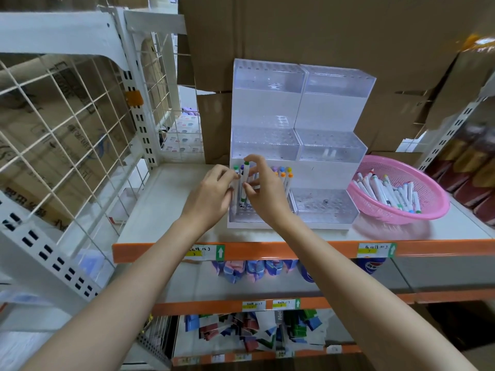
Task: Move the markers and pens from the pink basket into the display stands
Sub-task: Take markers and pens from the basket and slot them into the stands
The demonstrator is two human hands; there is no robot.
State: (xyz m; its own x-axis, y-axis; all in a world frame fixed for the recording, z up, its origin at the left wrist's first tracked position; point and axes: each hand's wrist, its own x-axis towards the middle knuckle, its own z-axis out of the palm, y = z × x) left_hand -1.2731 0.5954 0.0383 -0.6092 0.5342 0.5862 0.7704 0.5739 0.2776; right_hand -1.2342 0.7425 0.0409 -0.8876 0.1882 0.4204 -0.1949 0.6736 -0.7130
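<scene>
Two clear tiered display stands sit side by side on the shelf, the left stand and the right stand. Several markers stand upright in the left stand's bottom tier. My right hand pinches a white marker with green caps, held upright over that tier's holes. My left hand rests against the stand's left edge, fingers touching a marker there. The pink basket at the right holds several loose markers.
The shelf has an orange front edge. Cardboard boxes stand behind the stands. A white wire-grid rack stands at the left. Packaged goods hang on the lower shelves.
</scene>
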